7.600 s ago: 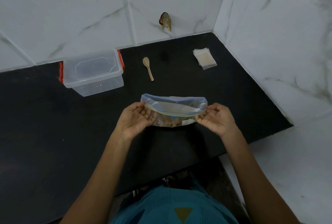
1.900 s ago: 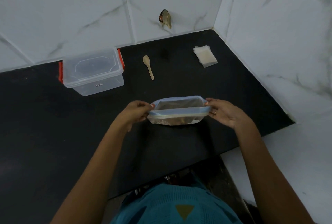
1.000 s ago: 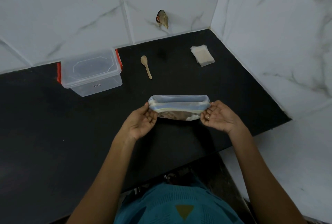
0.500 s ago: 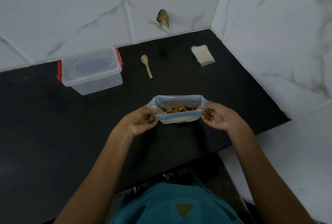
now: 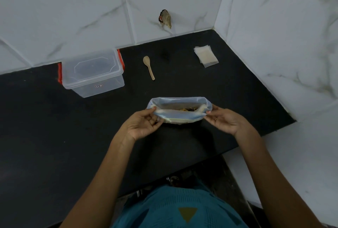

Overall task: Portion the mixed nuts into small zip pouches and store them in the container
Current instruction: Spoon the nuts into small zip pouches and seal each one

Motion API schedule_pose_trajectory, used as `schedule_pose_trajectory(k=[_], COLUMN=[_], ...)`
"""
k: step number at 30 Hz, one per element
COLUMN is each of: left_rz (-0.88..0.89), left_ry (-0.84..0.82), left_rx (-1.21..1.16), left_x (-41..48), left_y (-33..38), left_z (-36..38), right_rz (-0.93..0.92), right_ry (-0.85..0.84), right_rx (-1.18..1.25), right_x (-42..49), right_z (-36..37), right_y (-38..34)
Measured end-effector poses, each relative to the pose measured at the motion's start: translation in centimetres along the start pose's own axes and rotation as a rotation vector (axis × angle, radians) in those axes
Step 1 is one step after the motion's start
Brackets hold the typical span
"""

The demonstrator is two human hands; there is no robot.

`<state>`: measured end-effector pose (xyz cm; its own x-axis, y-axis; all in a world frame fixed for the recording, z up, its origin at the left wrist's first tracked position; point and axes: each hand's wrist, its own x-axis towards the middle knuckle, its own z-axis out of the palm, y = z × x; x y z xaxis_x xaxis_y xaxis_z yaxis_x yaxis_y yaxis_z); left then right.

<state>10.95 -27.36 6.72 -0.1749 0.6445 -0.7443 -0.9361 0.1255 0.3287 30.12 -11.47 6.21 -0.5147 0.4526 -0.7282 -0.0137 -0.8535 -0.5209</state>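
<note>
Bag (image 5: 180, 116) stands near-centre on the worktop (image 5: 73, 136), left grip (image 5: 142, 125) and right grip (image 5: 225, 120) each pinching an end of its mouth; an even outward pull should hold it open and upright for scooping.

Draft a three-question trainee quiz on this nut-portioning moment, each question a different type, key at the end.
1. True or false: the clear container has its lid on.
2. What lies on the counter between the container and the stack of small pouches? A) wooden spoon B) knife C) cup
3. Fill in: the bag of nuts is held at its open mouth by ___ hands.
Key: 1 true; 2 A; 3 both: left hand and right hand each pinch one end.
</note>
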Motion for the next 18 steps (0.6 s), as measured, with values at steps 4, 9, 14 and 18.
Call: schedule_pose_trajectory(k=[4, 9, 14, 18], left_rz=[0.03, 0.072, 0.09, 0.109], left_ry=[0.023, 0.086, 0.121, 0.127], left_rx=[-0.165, -0.299, -0.036, 0.011], left_x=[-0.1, 0.2, 0.3, 0.5], left_y=[-0.1, -0.8, -0.9, -1.3], left_z=[0.3, 0.9, 1.1, 1.3], right_rz=[0.02, 0.014, -0.003, -0.017], right_ry=[0.016, 0.028, 0.015, 0.001], right_rx=[0.208, 0.273, 0.292, 0.312], right_x=[0.7, 1.0, 0.8, 0.7], right_z=[-0.3, -0.1, -0.3, -0.4], right_y=[0.5, 1.2, 1.3, 1.6])
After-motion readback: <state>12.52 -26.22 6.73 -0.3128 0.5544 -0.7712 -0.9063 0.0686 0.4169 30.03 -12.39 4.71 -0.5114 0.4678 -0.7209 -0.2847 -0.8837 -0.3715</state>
